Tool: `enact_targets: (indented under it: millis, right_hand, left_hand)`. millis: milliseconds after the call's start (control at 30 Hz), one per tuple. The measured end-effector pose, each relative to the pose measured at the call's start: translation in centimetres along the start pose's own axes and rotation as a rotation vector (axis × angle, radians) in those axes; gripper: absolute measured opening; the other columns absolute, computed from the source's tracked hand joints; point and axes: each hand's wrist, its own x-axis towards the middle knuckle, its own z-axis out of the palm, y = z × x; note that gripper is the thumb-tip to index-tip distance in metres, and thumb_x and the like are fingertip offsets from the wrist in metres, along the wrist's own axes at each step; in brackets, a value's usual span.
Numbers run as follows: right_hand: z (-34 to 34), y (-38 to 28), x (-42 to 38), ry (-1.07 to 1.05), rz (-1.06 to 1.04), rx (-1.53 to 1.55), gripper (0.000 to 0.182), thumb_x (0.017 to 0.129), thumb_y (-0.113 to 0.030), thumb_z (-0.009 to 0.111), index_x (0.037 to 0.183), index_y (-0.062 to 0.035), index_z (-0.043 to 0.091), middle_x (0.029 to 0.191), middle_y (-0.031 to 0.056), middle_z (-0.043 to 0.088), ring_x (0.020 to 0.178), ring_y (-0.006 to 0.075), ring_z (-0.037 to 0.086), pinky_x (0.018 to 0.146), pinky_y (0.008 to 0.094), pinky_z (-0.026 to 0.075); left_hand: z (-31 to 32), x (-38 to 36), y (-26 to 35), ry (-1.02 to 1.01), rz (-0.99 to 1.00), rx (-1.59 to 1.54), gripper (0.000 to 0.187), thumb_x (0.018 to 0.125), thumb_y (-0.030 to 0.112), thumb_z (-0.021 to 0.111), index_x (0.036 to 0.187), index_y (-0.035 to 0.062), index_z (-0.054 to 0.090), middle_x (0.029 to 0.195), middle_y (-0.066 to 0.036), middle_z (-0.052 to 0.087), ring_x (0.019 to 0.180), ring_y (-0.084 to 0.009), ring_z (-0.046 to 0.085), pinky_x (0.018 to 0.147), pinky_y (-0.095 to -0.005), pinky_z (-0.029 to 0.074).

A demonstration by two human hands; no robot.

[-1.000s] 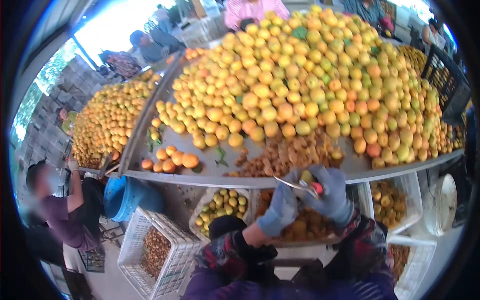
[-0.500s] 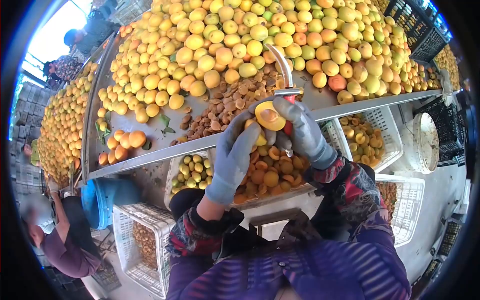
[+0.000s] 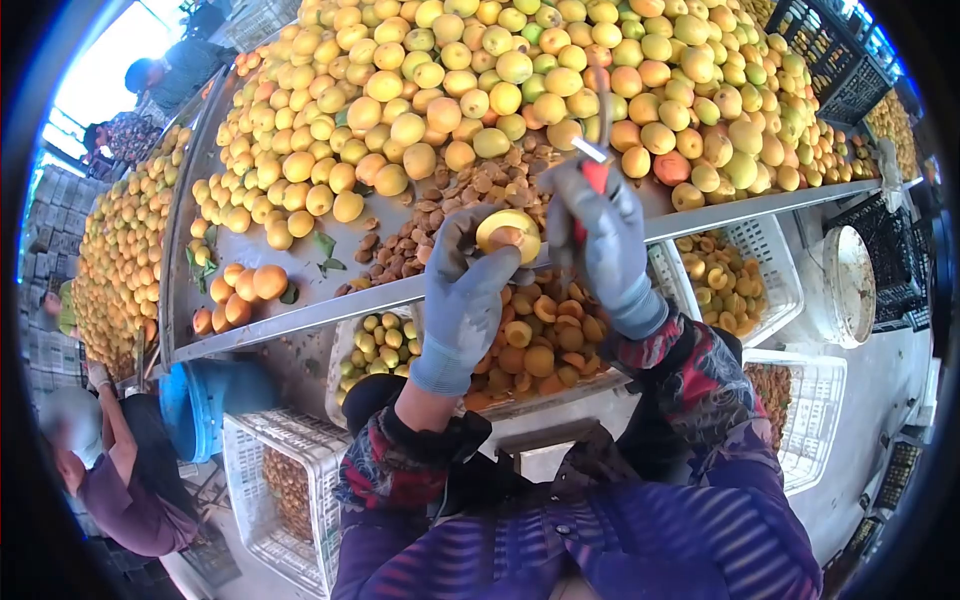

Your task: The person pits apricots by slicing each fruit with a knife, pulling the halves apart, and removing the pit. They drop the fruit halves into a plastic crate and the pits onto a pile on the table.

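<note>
My left hand [image 3: 462,305], in a grey glove, pinches an apricot half [image 3: 522,222] with its cut face up and the brown pit [image 3: 506,237] in it. Just to the right, my gloved right hand [image 3: 604,240] is closed around the red handle of a curved knife [image 3: 595,174]. Its blade points away from me and looks blurred. Beyond both hands, brown apricot pits [image 3: 410,240] lie heaped on the metal table [image 3: 300,332]. Below them is a container of orange apricot halves [image 3: 540,355].
Whole apricots [image 3: 450,90] are piled across the table. Beneath its edge stand a crate of greenish fruit [image 3: 383,345], a white crate of halves [image 3: 722,275], a white bucket [image 3: 850,285] and a blue barrel [image 3: 190,410]. At left sits another person [image 3: 130,490].
My right hand has drawn away from the apricot, and the knife has swung more upright. The apricot half has moved slightly left in my left hand, its pit showing.
</note>
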Motion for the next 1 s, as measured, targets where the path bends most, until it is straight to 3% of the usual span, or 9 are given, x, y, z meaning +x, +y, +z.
enact_targets:
  millis: [100,400,667,733,767,867,900,933,1000]
  right_hand:
    - [-0.3,-1.1,1.0,0.012,-0.218,0.236,0.034,0.097,-0.035,0.045,0.093,-0.0040,0.056,0.050,-0.0033,0.036,0.037,0.0079,0.032,0.039,0.0247,0.031]
    - [0.6,-2.7,1.0,0.016,-0.367,0.351,0.044,0.101,-0.042,0.035,0.091,-0.0046,0.055,0.047,-0.0043,0.031,0.036,0.0074,0.029,0.039,0.0239,0.031]
    - [1.4,-1.9,0.2,0.001,-0.555,0.053,0.034,0.099,-0.031,0.044,0.095,0.0014,0.055,0.050,-0.0022,0.045,0.039,0.0054,0.036,0.039,0.0212,0.028]
    - [2.5,-0.6,0.6,-0.094,-0.774,0.294,0.022,0.094,-0.019,0.056,0.095,0.0027,0.054,0.069,-0.0016,0.053,0.056,0.0013,0.043,0.049,0.0179,0.033]
    - [1.3,-1.0,0.0,-0.132,-0.683,0.012,0.020,0.093,-0.017,0.055,0.096,0.0017,0.052,0.077,-0.0004,0.055,0.059,0.0020,0.044,0.051,0.0176,0.035]
    - [2.3,-0.7,0.4,-0.036,-0.586,0.179,0.021,0.092,-0.020,0.058,0.096,0.0003,0.053,0.077,-0.0003,0.055,0.058,0.0021,0.045,0.049,0.0180,0.036]
    - [1.8,-1.6,0.1,-0.021,-0.309,0.215,0.024,0.093,-0.025,0.058,0.095,-0.0019,0.055,0.074,-0.0012,0.055,0.053,0.0021,0.044,0.045,0.0183,0.034]
    - [1.9,-1.2,0.3,-0.022,-0.307,0.215,0.024,0.093,-0.025,0.058,0.095,-0.0019,0.055,0.074,-0.0012,0.055,0.053,0.0021,0.044,0.045,0.0183,0.034]
    - [2.4,0.0,1.1,0.062,-0.402,0.253,0.038,0.098,-0.036,0.044,0.087,-0.0016,0.056,0.046,-0.0037,0.036,0.037,0.0046,0.028,0.038,0.0222,0.021]
  left_hand:
    - [-0.9,0.3,-0.5,-0.155,-0.131,-0.065,0.048,0.082,0.001,0.057,0.128,0.0024,0.043,0.105,-0.010,0.059,0.083,-0.0162,0.062,0.067,-0.0260,0.052]
    - [1.2,-0.3,-1.0,-0.196,-0.158,0.108,0.049,0.080,0.001,0.060,0.128,0.0028,0.046,0.108,-0.005,0.055,0.090,-0.0109,0.057,0.075,-0.0231,0.050]
    - [2.0,-0.8,-1.0,-0.174,-0.050,0.319,0.047,0.080,-0.001,0.061,0.125,0.0011,0.046,0.111,-0.005,0.054,0.100,-0.0114,0.054,0.088,-0.0252,0.046]
    - [1.7,-1.0,-1.5,-0.156,-0.039,0.317,0.048,0.080,-0.001,0.061,0.125,0.0008,0.045,0.113,-0.005,0.053,0.101,-0.0118,0.054,0.089,-0.0255,0.046]
    - [1.6,-1.1,-1.8,-0.157,-0.020,0.260,0.049,0.080,-0.001,0.061,0.126,0.0006,0.043,0.114,-0.006,0.052,0.102,-0.0118,0.053,0.089,-0.0258,0.045]
    - [1.5,-1.0,-1.9,-0.157,-0.019,0.173,0.053,0.080,-0.002,0.060,0.129,0.0004,0.038,0.116,-0.007,0.050,0.104,-0.0115,0.051,0.090,-0.0262,0.045]
    - [1.7,-1.0,-1.5,-0.145,-0.061,0.215,0.053,0.080,-0.002,0.059,0.129,0.0003,0.038,0.116,-0.007,0.050,0.104,-0.0115,0.051,0.090,-0.0262,0.045]
    - [1.8,-1.1,-1.2,-0.132,-0.103,0.256,0.052,0.080,-0.002,0.059,0.129,0.0002,0.038,0.116,-0.007,0.050,0.103,-0.0115,0.051,0.090,-0.0261,0.045]
    - [1.5,-0.9,-1.4,-0.145,-0.099,0.252,0.052,0.081,-0.002,0.058,0.129,0.0002,0.039,0.115,-0.007,0.051,0.102,-0.0112,0.051,0.089,-0.0254,0.044]
